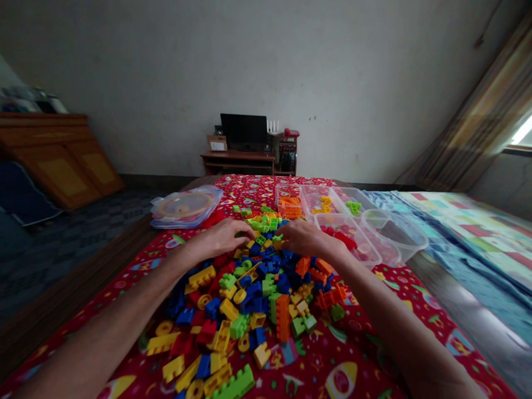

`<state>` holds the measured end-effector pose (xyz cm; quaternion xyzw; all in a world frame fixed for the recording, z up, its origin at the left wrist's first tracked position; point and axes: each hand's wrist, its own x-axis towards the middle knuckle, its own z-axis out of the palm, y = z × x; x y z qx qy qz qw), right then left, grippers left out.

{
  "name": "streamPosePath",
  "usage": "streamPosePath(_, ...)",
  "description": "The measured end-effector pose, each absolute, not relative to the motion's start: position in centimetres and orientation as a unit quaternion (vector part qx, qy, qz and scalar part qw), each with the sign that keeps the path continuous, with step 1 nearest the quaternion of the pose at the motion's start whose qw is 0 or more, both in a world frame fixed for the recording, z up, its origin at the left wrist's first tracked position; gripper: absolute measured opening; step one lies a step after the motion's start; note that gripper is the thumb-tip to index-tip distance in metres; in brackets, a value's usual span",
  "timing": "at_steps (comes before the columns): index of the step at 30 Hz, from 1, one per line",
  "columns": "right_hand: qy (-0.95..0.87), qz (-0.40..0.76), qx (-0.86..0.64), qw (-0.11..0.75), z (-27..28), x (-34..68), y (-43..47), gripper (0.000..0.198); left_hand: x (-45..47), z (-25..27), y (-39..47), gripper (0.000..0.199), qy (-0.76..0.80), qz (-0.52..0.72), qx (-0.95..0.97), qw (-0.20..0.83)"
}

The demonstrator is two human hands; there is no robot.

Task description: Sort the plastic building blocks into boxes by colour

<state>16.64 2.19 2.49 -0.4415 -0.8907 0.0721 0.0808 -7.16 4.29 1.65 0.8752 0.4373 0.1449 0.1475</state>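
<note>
A heap of toy building bricks (253,299) in blue, yellow, green, red and orange spreads over the table. My left hand (226,235) reaches over the far left side of the heap. Its thumb and fingers are parted and curve above yellow bricks; I see nothing held. Across from it, my right hand (303,235) points down into the heap's far right side, fingers bunched. Its fingertips are beside small green bricks (277,238), and whatever they grip is hidden. Light green bricks (264,223) lie between and beyond the hands.
A clear divided box (357,263) at the right holds sorted orange, yellow, green and red bricks. A clear round container (415,244) stands at its right end. Stacked plastic lids (187,206) lie at the left. A red patterned cloth (357,354) covers the table.
</note>
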Motion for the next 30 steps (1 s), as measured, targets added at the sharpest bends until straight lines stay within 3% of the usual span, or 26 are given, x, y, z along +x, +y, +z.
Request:
streamPosePath(3, -0.892, 0.048, -0.446, 0.053, 1.7, 16.5, 2.1, 0.031, -6.1, 1.2, 4.1, 0.026, 0.43, 0.202, 0.857, 0.198)
streamPosePath(8, -0.902, 0.046, -0.421, 0.082, 1.5, 16.5, 2.4, 0.031, -5.5, 1.6, 3.4, 0.044, 0.382, 0.258, 0.794, 0.396)
streamPosePath(10, -0.898, 0.045, -0.427, 0.101, 1.7, 16.6, 2.6, 0.031, -5.9, 1.8, 3.6, 0.047, 0.395, 0.272, 0.796, 0.37)
streamPosePath(14, -0.882, 0.059, -0.451, 0.12, 2.2, 16.5, 2.6, 0.036, -6.7, 1.8, 4.3, 0.035, 0.431, 0.241, 0.855, 0.159)
streamPosePath(19, -0.873, 0.073, -0.463, 0.132, 2.0, 16.4, 2.9, 0.036, -6.3, 1.2, 4.1, 0.033, 0.423, 0.143, 0.891, 0.088)
streamPosePath(23, -0.882, 0.073, -0.441, 0.148, 1.5, 16.6, 3.2, 0.033, -5.8, 1.1, 3.9, 0.025, 0.454, 0.203, 0.862, 0.1)
streamPosePath(30, -0.893, 0.091, -0.401, 0.184, 2.3, 16.1, 2.8, 0.021, -4.7, 1.1, 3.3, 0.034, 0.427, 0.317, 0.811, 0.242)
